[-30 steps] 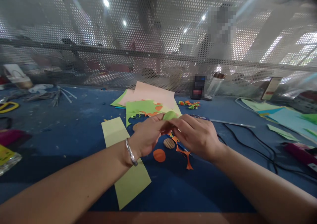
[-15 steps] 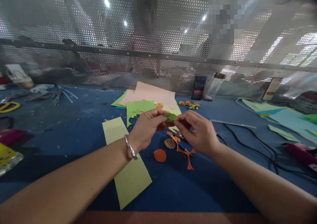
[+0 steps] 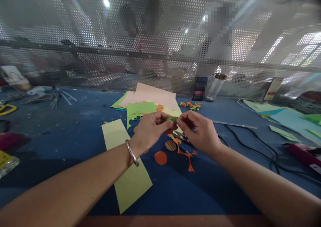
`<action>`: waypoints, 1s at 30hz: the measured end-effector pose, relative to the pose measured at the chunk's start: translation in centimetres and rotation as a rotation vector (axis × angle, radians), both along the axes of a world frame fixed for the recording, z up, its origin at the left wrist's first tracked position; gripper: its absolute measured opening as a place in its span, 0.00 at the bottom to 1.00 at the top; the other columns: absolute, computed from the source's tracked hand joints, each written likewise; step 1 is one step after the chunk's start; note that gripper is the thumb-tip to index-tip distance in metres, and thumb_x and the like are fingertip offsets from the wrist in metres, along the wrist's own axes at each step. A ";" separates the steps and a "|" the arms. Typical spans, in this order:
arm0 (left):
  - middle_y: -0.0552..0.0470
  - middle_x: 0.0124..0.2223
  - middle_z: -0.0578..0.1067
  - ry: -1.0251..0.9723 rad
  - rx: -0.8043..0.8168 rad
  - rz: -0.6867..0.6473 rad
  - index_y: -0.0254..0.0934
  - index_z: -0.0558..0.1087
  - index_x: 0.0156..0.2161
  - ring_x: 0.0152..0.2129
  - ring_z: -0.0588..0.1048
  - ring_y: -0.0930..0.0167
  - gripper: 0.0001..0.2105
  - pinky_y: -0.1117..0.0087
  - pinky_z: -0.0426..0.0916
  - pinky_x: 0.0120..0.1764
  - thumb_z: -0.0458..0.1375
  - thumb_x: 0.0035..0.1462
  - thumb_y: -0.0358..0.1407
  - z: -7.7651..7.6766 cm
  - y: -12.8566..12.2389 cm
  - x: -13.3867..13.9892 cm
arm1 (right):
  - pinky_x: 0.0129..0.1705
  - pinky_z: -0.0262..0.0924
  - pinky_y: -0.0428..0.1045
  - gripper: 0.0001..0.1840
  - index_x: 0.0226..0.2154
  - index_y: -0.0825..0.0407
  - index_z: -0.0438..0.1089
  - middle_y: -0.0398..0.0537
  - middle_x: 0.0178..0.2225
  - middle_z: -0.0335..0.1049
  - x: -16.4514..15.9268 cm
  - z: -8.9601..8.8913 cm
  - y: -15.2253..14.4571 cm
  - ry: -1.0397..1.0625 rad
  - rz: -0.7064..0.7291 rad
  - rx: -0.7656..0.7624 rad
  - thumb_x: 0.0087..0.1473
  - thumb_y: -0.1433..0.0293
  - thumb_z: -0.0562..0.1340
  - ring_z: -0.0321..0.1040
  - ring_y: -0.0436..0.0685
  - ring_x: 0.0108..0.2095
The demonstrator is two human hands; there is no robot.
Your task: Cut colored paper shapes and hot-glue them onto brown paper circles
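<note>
Between the fingertips of both hands is a small piece of green paper (image 3: 172, 119), partly covered by the fingers. My left hand (image 3: 152, 130), with a silver bangle at its wrist, pinches it from the left. My right hand (image 3: 199, 130) pinches its right end. Below them on the table lie an orange paper circle (image 3: 161, 157), a striped wooden disc (image 3: 170, 145) and orange paper scraps (image 3: 189, 158). Scissors (image 3: 179, 134) lie partly hidden behind my right hand. A pale green paper strip (image 3: 134, 187) stretches under my left forearm.
Green paper with cut-outs (image 3: 140, 108) and pink sheets (image 3: 156, 95) lie behind my hands. Small orange-green paper pieces (image 3: 192, 105) sit farther back. To the right are black cables (image 3: 263, 151), a purple tool (image 3: 302, 155) and coloured paper (image 3: 296, 120). A perforated metal screen (image 3: 100, 60) stands behind.
The green paper looks more folded or gathered between my fingers, with less of it showing. Both hands stay together in nearly the same place; the whole view has shifted slightly.
</note>
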State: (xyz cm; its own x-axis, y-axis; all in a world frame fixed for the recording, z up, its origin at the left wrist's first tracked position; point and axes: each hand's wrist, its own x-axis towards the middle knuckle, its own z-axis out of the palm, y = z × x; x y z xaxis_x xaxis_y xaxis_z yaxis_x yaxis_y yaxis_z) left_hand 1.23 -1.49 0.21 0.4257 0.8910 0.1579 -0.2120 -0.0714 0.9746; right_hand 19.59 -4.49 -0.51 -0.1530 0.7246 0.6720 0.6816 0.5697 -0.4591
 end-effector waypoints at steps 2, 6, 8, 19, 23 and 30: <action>0.48 0.35 0.80 0.003 -0.005 0.011 0.32 0.78 0.38 0.34 0.80 0.69 0.13 0.65 0.74 0.45 0.71 0.50 0.38 -0.1 0.0 0.0 | 0.28 0.56 0.46 0.07 0.32 0.52 0.69 0.42 0.27 0.67 0.0 0.0 0.0 0.006 0.003 -0.002 0.62 0.69 0.61 0.61 0.50 0.26; 0.49 0.33 0.80 0.017 -0.001 0.021 0.32 0.78 0.36 0.33 0.80 0.70 0.09 0.64 0.75 0.45 0.69 0.54 0.36 -0.1 0.0 0.0 | 0.29 0.56 0.47 0.06 0.32 0.52 0.69 0.42 0.27 0.67 -0.1 0.0 0.0 0.008 0.005 0.005 0.62 0.69 0.61 0.62 0.50 0.26; 0.50 0.32 0.79 0.022 0.003 0.022 0.33 0.77 0.36 0.33 0.80 0.70 0.08 0.63 0.76 0.45 0.68 0.55 0.35 0.0 -0.1 0.0 | 0.29 0.57 0.46 0.06 0.32 0.52 0.69 0.42 0.27 0.66 0.0 0.0 0.0 0.008 0.005 0.012 0.62 0.69 0.61 0.62 0.50 0.26; 0.49 0.33 0.80 0.116 0.199 0.034 0.34 0.76 0.38 0.32 0.81 0.69 0.08 0.63 0.79 0.42 0.64 0.59 0.37 0.0 -0.2 -0.3 | 0.26 0.57 0.46 0.06 0.35 0.51 0.68 0.41 0.27 0.66 0.0 0.0 0.0 0.057 0.000 -0.031 0.62 0.66 0.62 0.62 0.49 0.25; 0.48 0.34 0.80 0.139 0.270 0.029 0.34 0.76 0.38 0.32 0.81 0.68 0.09 0.64 0.79 0.41 0.63 0.61 0.39 0.1 -0.4 -0.5 | 0.25 0.57 0.46 0.07 0.39 0.51 0.68 0.42 0.29 0.68 0.0 0.0 0.0 0.095 0.016 -0.080 0.63 0.64 0.62 0.63 0.50 0.25; 0.49 0.33 0.80 0.097 0.190 -0.018 0.34 0.75 0.36 0.32 0.81 0.68 0.08 0.65 0.79 0.41 0.63 0.59 0.39 0.3 -0.5 -0.4 | 0.28 0.56 0.47 0.11 0.32 0.51 0.67 0.41 0.24 0.65 -0.1 0.2 -0.3 0.052 0.057 -0.105 0.66 0.65 0.58 0.62 0.50 0.23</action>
